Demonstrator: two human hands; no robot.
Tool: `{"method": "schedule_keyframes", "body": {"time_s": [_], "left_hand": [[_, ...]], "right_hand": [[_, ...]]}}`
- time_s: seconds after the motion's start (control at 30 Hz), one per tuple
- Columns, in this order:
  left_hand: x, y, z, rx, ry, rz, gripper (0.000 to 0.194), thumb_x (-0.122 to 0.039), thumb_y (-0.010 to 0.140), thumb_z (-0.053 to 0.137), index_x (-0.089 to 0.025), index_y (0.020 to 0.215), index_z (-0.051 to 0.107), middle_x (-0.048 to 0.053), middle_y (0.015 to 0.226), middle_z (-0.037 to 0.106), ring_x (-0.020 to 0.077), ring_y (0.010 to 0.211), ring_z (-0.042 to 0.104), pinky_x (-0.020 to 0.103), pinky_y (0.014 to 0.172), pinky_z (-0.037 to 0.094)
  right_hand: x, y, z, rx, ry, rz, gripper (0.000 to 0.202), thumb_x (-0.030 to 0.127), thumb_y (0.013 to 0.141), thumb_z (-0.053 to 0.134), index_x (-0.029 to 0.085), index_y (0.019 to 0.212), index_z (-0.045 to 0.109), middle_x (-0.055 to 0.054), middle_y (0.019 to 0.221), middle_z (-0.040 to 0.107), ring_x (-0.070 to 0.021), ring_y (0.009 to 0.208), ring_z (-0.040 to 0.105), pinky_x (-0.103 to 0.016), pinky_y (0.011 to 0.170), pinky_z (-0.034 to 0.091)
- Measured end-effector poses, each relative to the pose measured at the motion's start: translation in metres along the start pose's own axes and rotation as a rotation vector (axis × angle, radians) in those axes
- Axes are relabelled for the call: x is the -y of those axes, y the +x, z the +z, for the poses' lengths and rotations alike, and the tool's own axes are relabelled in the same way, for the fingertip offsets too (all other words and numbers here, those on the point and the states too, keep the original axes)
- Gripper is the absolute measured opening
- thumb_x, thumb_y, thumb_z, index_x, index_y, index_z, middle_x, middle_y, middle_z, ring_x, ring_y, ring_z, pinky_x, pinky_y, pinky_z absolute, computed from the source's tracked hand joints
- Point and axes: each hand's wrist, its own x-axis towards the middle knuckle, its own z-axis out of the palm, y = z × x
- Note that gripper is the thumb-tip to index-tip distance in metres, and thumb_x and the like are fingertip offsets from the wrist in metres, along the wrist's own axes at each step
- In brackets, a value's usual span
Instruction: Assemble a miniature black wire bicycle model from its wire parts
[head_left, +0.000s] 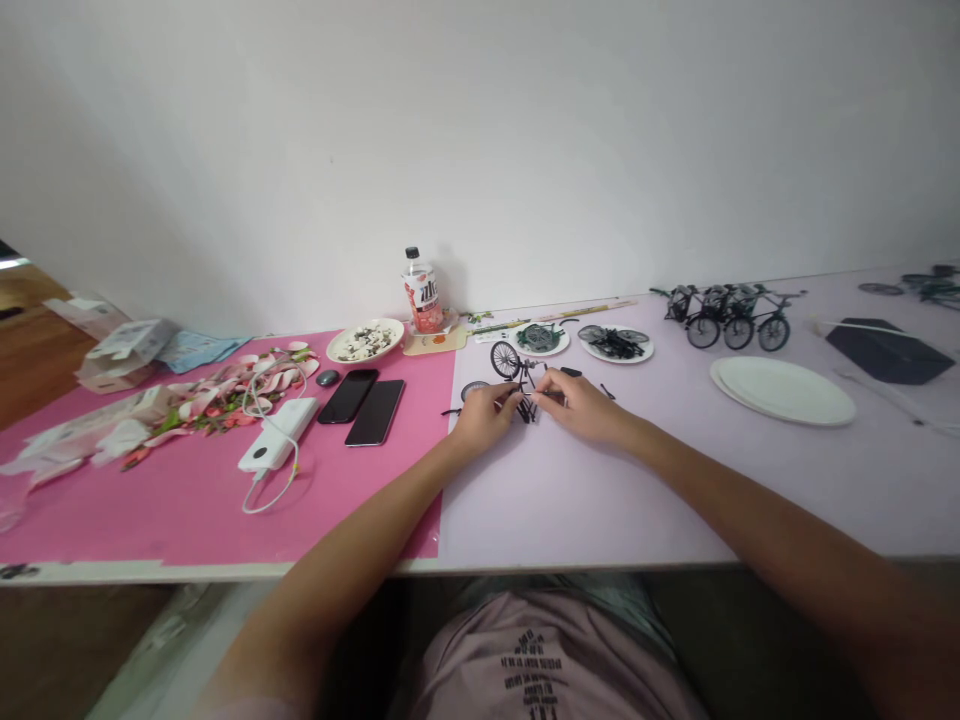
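Observation:
Between my hands is a partly built black toy bicycle [529,372], with one wheel [505,360] pointing up and away from me. My left hand [486,412] is closed, thumb and forefinger pinching the bicycle's near left side. From the right, my right hand [571,402] pinches the same bicycle close to my left fingertips. The fingers cover the small part between them. A loose wheel [474,389] lies just behind my left hand. Small dark pieces [607,392] lie to the right of my right hand.
Behind stand plates of green parts [538,338] and black parts [616,344]. Assembled toy bicycles [739,318] stand at the right, near stacked white plates [784,390]. A bottle [424,295], two phones [376,412], and a power bank [278,434] with cable are at the left.

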Motion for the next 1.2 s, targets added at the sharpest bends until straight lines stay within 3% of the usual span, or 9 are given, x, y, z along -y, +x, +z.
{"method": "schedule_keyframes", "body": {"time_s": [0.53, 0.83, 1.2], "left_hand": [[-0.002, 0.000, -0.002, 0.049, -0.023, 0.023, 0.030, -0.033, 0.101, 0.048, -0.019, 0.087, 0.071, 0.004, 0.077, 0.074, 0.0161, 0.069, 0.065, 0.025, 0.070, 0.047], [0.001, 0.000, 0.000, 0.041, -0.001, 0.019, 0.032, -0.036, 0.102, 0.048, -0.020, 0.089, 0.071, 0.004, 0.079, 0.075, 0.0171, 0.072, 0.067, 0.026, 0.071, 0.049], [0.004, 0.000, 0.002, 0.025, 0.012, 0.014, 0.032, -0.037, 0.103, 0.049, -0.019, 0.092, 0.074, 0.006, 0.085, 0.077, 0.0176, 0.076, 0.070, 0.026, 0.073, 0.051]], "right_hand": [[0.005, -0.001, 0.000, 0.070, -0.050, -0.019, 0.025, 0.045, 0.100, 0.052, 0.023, 0.094, 0.063, -0.002, 0.082, 0.070, -0.0197, 0.072, 0.060, -0.030, 0.068, 0.041], [-0.002, 0.002, 0.002, 0.047, -0.055, -0.064, 0.028, 0.046, 0.101, 0.050, 0.023, 0.095, 0.065, -0.003, 0.085, 0.072, -0.0210, 0.077, 0.062, -0.031, 0.071, 0.043], [0.010, -0.001, -0.001, 0.060, -0.047, -0.037, 0.029, 0.044, 0.102, 0.049, 0.023, 0.092, 0.064, -0.001, 0.081, 0.069, -0.0196, 0.075, 0.061, -0.030, 0.071, 0.041]]}}
